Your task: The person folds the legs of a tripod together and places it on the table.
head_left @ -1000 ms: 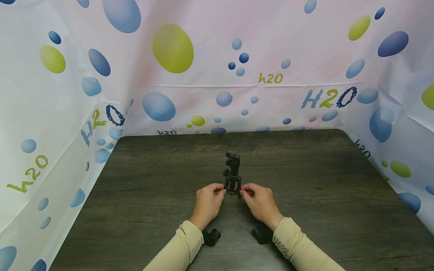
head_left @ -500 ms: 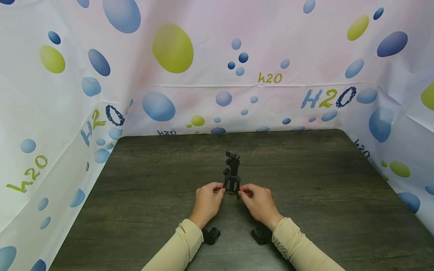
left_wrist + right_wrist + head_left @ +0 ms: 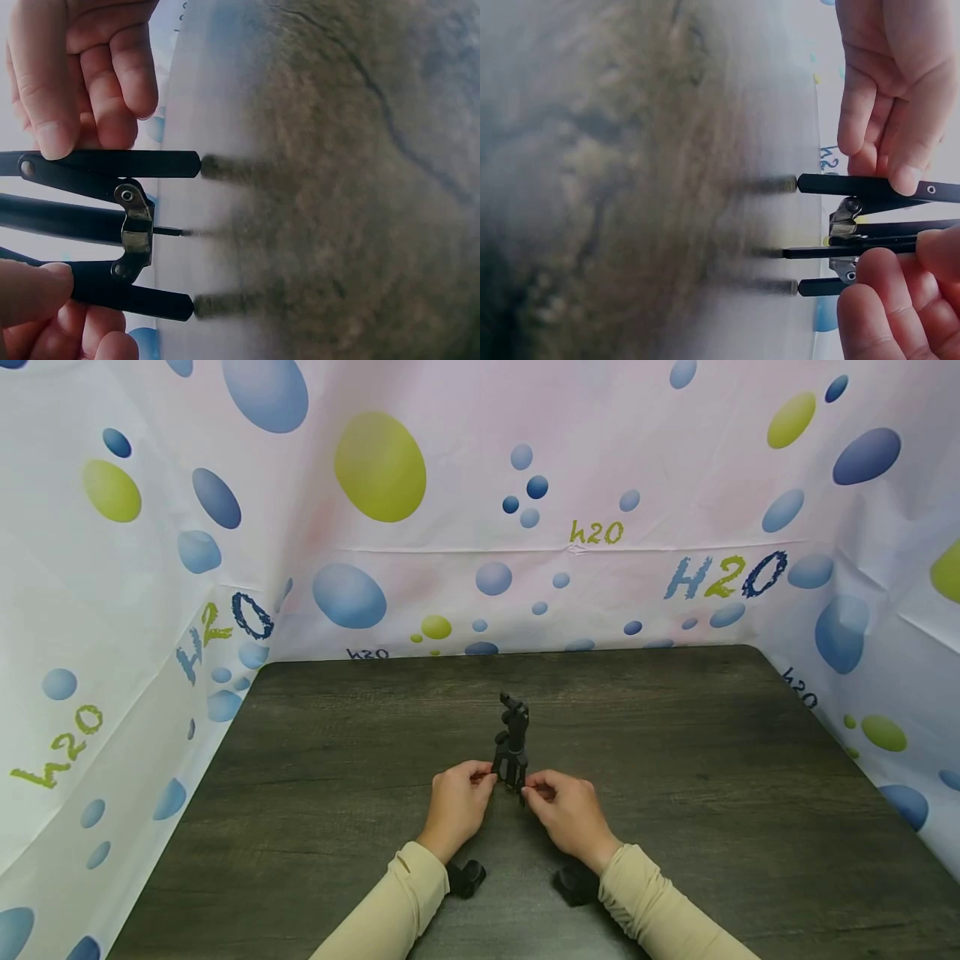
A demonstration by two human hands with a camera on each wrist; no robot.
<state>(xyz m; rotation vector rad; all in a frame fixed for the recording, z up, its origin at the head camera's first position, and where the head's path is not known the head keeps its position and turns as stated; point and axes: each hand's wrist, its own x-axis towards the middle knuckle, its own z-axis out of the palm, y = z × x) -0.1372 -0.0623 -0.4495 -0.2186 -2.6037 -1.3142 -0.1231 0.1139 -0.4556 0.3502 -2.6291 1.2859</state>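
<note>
A small black tripod stands upright at the middle of the dark table, its legs close together. My left hand pinches its left leg between thumb and fingers. On the other side my right hand pinches the right leg low down. The left wrist view shows the tripod's metal leg brace between the legs, with the left thumb on one leg. In the right wrist view a third leg is visible, and the feet are at or just above the table; I cannot tell which.
A wood-grain table spreads around the hands. Behind it and along both sides hangs a white curtain with blue and green dots. Black wrist devices sit under both forearms, close to the tabletop.
The tripod has turned slightly and shifted a little to the left. My right hand has moved slightly left and nearer with its leg; the left hand has barely moved.
</note>
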